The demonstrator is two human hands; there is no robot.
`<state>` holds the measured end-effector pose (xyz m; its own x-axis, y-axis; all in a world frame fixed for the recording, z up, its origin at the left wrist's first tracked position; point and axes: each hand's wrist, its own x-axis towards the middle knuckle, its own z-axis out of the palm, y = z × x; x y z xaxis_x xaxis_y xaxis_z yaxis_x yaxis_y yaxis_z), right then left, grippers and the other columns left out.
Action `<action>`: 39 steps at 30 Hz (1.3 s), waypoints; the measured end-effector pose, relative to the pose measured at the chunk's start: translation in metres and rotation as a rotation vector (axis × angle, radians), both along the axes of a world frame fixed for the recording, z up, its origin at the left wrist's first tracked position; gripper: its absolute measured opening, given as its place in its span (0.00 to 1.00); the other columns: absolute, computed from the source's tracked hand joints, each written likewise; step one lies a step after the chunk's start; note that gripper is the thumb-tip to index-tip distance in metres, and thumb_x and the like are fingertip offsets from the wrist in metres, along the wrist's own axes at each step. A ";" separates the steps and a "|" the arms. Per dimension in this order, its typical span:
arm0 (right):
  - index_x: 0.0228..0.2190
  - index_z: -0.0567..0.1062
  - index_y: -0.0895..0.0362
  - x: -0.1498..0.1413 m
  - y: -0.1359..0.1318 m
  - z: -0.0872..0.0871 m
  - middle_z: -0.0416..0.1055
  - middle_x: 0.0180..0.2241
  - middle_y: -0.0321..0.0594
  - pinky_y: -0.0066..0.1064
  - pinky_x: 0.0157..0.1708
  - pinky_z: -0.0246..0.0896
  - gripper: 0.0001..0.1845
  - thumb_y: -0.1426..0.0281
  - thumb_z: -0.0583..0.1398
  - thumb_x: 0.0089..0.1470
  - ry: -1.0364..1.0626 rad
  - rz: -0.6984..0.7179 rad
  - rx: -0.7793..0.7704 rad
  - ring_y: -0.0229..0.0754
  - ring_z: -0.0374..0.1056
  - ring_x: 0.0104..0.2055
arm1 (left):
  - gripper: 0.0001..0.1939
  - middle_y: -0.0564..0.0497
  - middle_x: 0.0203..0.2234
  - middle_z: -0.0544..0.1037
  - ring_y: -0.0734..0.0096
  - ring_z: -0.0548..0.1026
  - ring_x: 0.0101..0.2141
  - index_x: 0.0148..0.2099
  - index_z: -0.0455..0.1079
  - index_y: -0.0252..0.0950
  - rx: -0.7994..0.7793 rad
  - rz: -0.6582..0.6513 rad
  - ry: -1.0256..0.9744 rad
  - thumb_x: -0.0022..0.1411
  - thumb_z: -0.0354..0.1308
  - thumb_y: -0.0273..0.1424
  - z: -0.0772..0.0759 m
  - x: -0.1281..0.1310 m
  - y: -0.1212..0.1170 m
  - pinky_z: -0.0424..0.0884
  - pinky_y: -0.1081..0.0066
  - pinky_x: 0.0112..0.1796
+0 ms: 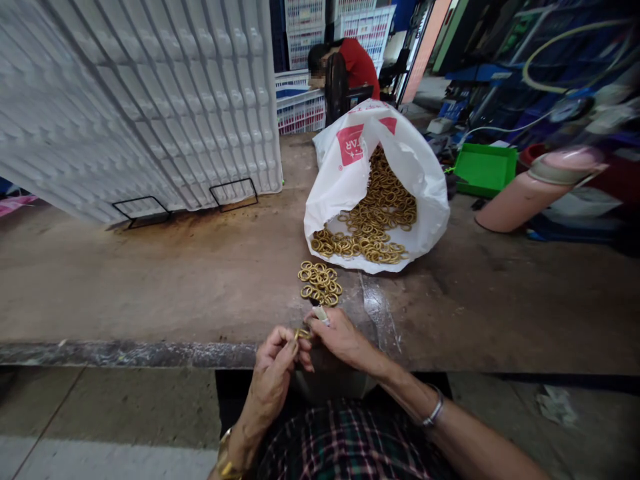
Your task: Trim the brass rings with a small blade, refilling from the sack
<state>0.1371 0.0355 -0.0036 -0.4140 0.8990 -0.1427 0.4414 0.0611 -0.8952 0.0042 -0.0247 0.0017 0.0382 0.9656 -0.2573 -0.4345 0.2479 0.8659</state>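
Near the table's front edge, my left hand (276, 363) pinches brass-coloured metal rings (302, 333) between thumb and fingers; how many is hard to tell. Close beside it on the right, my right hand (343, 337) is closed, its fingertips by those rings. A small pale piece (321, 315) with something dark at its far end shows at the right index finger; whether it is a finger wrap or a held tool I cannot tell. Just beyond both hands lies a small pile of loose rings (321, 283). Behind that, an open white plastic bag (430, 200) lies with many more rings (385, 200) inside.
White ribbed plastic trays (200, 100) stand upright at the left of the brown table (150, 280), by black wire supports (234, 193). A pink bottle (520, 200) and green tray (485, 168) are at the right. Behind, a person in red (361, 63) bends near white crates (303, 113).
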 end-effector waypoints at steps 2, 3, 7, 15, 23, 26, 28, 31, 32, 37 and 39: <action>0.21 0.67 0.58 0.000 -0.001 0.003 0.64 0.17 0.32 0.22 0.18 0.46 0.14 0.71 0.47 0.53 0.166 0.057 -0.191 0.30 0.53 0.17 | 0.15 0.53 0.23 0.72 0.75 0.68 0.22 0.27 0.62 0.35 -0.015 0.028 0.010 0.52 0.60 0.41 -0.003 0.001 0.002 0.66 0.72 0.27; 0.21 0.67 0.58 -0.001 -0.001 0.003 0.63 0.16 0.31 0.21 0.17 0.45 0.15 0.70 0.47 0.54 0.215 0.081 -0.250 0.29 0.51 0.16 | 0.15 0.53 0.22 0.72 0.75 0.68 0.22 0.27 0.63 0.35 -0.016 0.042 0.020 0.53 0.59 0.41 -0.004 0.000 0.003 0.66 0.73 0.27; 0.21 0.66 0.58 -0.001 -0.001 0.001 0.60 0.16 0.29 0.21 0.14 0.42 0.15 0.66 0.49 0.54 0.258 0.050 -0.341 0.28 0.48 0.14 | 0.13 0.54 0.20 0.71 0.76 0.68 0.22 0.26 0.63 0.35 0.003 0.036 0.109 0.56 0.57 0.38 -0.013 -0.005 0.005 0.64 0.74 0.27; 0.25 0.68 0.59 -0.004 -0.002 -0.007 0.62 0.18 0.29 0.21 0.22 0.51 0.07 0.69 0.53 0.51 0.331 0.007 -0.229 0.30 0.56 0.21 | 0.15 0.54 0.19 0.72 0.78 0.69 0.19 0.24 0.62 0.33 -0.085 0.041 0.248 0.52 0.60 0.39 -0.016 -0.004 0.007 0.64 0.76 0.25; 0.29 0.68 0.58 -0.005 -0.011 -0.010 0.64 0.22 0.31 0.22 0.25 0.54 0.06 0.71 0.52 0.53 0.329 -0.010 -0.084 0.31 0.59 0.24 | 0.21 0.58 0.18 0.71 0.77 0.68 0.18 0.40 0.58 0.36 -0.128 0.089 0.183 0.49 0.62 0.40 -0.012 0.001 0.008 0.66 0.77 0.20; 0.29 0.68 0.58 -0.005 -0.013 -0.009 0.63 0.21 0.30 0.22 0.24 0.53 0.06 0.71 0.52 0.52 0.315 -0.031 -0.065 0.31 0.58 0.23 | 0.19 0.59 0.19 0.70 0.79 0.67 0.18 0.40 0.58 0.36 -0.111 0.036 0.212 0.51 0.61 0.39 -0.013 -0.001 0.006 0.66 0.78 0.19; 0.28 0.68 0.58 -0.005 -0.014 -0.009 0.62 0.20 0.30 0.22 0.24 0.53 0.06 0.70 0.52 0.52 0.301 -0.046 -0.067 0.31 0.57 0.22 | 0.18 0.59 0.19 0.70 0.79 0.67 0.18 0.40 0.58 0.36 -0.104 0.030 0.245 0.51 0.60 0.38 -0.012 -0.001 0.006 0.66 0.79 0.19; 0.27 0.67 0.58 -0.005 -0.014 -0.009 0.61 0.19 0.29 0.22 0.23 0.52 0.05 0.70 0.53 0.51 0.293 -0.061 -0.084 0.31 0.56 0.21 | 0.17 0.58 0.21 0.71 0.80 0.67 0.17 0.40 0.57 0.36 -0.082 0.039 0.311 0.52 0.60 0.37 -0.009 0.002 0.004 0.66 0.79 0.19; 0.27 0.67 0.57 -0.005 -0.013 -0.009 0.61 0.18 0.28 0.22 0.23 0.52 0.05 0.70 0.53 0.50 0.291 -0.063 -0.090 0.31 0.56 0.21 | 0.17 0.58 0.21 0.71 0.80 0.67 0.17 0.39 0.57 0.36 -0.070 0.046 0.329 0.52 0.59 0.37 -0.009 0.003 0.003 0.66 0.79 0.19; 0.19 0.63 0.57 -0.005 -0.011 -0.010 0.59 0.16 0.29 0.22 0.21 0.49 0.12 0.67 0.52 0.52 0.232 -0.051 -0.102 0.31 0.55 0.19 | 0.13 0.59 0.22 0.70 0.79 0.68 0.19 0.37 0.57 0.37 -0.032 0.068 0.367 0.51 0.57 0.32 -0.010 0.006 0.003 0.67 0.79 0.18; 0.18 0.63 0.57 -0.004 -0.011 -0.010 0.59 0.16 0.29 0.22 0.21 0.49 0.14 0.67 0.51 0.52 0.213 -0.051 -0.092 0.31 0.55 0.20 | 0.11 0.59 0.21 0.70 0.80 0.67 0.17 0.35 0.56 0.37 -0.047 0.045 0.384 0.51 0.56 0.32 -0.009 0.006 0.004 0.66 0.79 0.17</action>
<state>0.1326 0.0248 -0.0139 -0.3976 0.9069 -0.1396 0.2421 -0.0430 -0.9693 0.0103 -0.0203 -0.0070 -0.1121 0.9508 -0.2889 -0.0921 0.2796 0.9557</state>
